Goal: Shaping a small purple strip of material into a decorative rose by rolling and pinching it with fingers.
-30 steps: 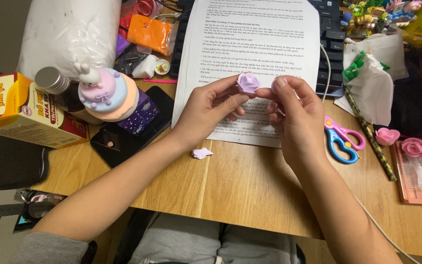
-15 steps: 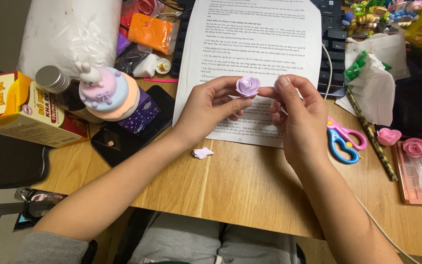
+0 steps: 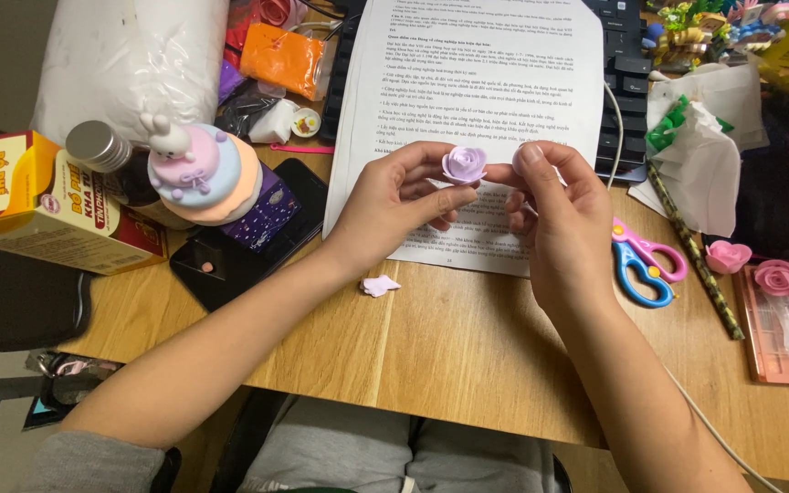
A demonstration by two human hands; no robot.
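Wooden desk [image 3: 468, 347], cluttered, under both hands pinching a lilac clay rose [image 3: 464, 164].

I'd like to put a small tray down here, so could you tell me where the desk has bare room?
The bare wood lies along the near edge of the desk, between the phone, the printed sheet and the scissors; only a small clay scrap sits there, and both forearms cross it. The back is crowded: a clay cake, a box, bags and a keyboard.
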